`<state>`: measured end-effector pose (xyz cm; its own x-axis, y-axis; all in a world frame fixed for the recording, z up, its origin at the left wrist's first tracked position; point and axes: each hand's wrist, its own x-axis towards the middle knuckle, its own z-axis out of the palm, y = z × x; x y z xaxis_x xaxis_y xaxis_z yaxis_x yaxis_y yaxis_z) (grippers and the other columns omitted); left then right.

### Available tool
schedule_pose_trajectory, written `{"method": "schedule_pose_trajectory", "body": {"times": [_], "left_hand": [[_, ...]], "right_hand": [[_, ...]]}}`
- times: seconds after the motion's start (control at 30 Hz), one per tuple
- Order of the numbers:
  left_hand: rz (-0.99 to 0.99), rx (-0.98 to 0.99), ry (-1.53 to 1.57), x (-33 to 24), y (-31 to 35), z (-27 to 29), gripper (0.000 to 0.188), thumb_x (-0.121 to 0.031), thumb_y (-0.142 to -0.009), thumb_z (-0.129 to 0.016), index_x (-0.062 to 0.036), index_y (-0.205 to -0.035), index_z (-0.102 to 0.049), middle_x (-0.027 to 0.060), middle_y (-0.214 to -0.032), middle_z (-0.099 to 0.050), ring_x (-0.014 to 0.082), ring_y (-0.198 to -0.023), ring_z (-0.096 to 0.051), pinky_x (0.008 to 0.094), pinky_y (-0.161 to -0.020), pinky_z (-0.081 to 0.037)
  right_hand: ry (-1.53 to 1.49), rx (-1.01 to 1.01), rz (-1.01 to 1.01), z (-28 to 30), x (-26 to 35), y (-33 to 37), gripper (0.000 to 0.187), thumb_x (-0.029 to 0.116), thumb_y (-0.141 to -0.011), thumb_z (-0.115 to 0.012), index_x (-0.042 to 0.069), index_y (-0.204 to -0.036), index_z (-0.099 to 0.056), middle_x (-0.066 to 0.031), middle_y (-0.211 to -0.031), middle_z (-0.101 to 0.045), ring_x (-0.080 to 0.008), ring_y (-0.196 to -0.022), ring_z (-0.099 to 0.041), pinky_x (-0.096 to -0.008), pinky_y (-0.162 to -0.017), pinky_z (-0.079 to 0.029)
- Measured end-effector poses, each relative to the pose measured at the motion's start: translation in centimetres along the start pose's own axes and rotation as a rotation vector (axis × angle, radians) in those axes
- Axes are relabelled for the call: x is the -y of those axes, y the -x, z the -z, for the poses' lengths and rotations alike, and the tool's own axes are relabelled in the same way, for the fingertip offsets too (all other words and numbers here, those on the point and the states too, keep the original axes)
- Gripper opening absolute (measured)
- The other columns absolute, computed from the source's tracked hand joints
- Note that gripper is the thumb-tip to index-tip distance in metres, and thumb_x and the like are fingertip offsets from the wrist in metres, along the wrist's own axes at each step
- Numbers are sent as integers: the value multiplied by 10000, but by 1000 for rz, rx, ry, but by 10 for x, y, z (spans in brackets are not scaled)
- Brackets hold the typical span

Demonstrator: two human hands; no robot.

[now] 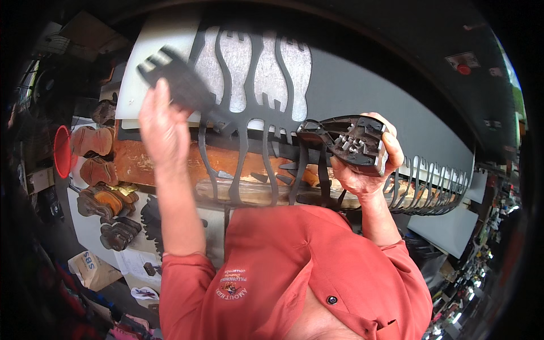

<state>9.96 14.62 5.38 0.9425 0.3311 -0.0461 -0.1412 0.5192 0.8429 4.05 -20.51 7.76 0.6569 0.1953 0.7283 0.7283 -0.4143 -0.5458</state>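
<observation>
In my left hand (161, 130) is a flat black cut piece (187, 85) with square notches at one end, smeared by motion above the far left of the work surface. My right hand (391, 147) grips a dark metal cutting die (354, 141), tilted so its bare metal inside shows. Beneath both hands lies a large black sheet (362, 85) with several sole-shaped openings. Through these a grey-white cutting board (164, 37) is visible. Narrow strips of the sheet (242, 158) hang over the front edge near my body.
Dark machine housing (442, 34) with a red button (464, 69) rises at the far right. Several brown and dark dies (93, 140) crowd a side table at left, near a red round-rimmed container (62, 151). A worn wooden edge (136, 161) runs along the front.
</observation>
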Motion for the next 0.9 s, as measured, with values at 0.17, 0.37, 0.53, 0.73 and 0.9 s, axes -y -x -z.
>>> {"method": "schedule_pose_trajectory", "body": {"times": [0.17, 0.37, 0.53, 0.73, 0.9], "left_hand": [[44, -328, -234, -67, 66, 126, 225, -167, -1097, -652, -48, -1287, -655, 68, -1152, -729, 131, -995, -702, 275, -827, -573], [326, -791, -574, -63, 202, 324, 182, -205, -1035, -743, -59, -1124, -680, 3, -986, -716, 96, -809, -648, 247, -735, -519], [238, -955, -1546, -41, 247, 368, 421, -266, -1057, -706, 30, -1355, -682, 107, -1147, -781, 201, -969, -733, 338, -862, -570], [-303, -562, -1240, -43, 140, 161, 362, -174, -1129, -573, 71, -1376, -671, 125, -1345, -747, 196, -1190, -704, 332, -1054, -531], [-354, 186, -1034, 15, 90, -26, 388, -58, -1040, -666, 13, -1422, -667, 193, -1398, -704, 276, -1319, -661, 385, -1149, -499]], "right_hand": [[48, 22, -15, -5, -5, -2, 1049, 188, -764, -983, 154, -1550, -289, -267, -1374, -550, -345, -1169, -648, -460, -950, -578], [-298, 27, -193, 0, -8, -25, 1101, 53, -715, -981, 20, -1588, -311, -205, -1360, -602, -268, -1160, -667, -393, -957, -592], [10, 331, 33, 38, -16, -77, 923, 32, -720, -947, -11, -1518, -484, -228, -1410, -631, -342, -1261, -673, -442, -1057, -570], [401, 836, 336, 30, -68, -81, 672, -118, -742, -714, 162, -1351, -658, -88, -1464, -629, -387, -1411, -549, -487, -1166, -487], [400, 688, 195, 21, -100, -49, 729, -168, -770, -595, 189, -1402, -659, -86, -1496, -614, -345, -1413, -554, -437, -1182, -490]]}}
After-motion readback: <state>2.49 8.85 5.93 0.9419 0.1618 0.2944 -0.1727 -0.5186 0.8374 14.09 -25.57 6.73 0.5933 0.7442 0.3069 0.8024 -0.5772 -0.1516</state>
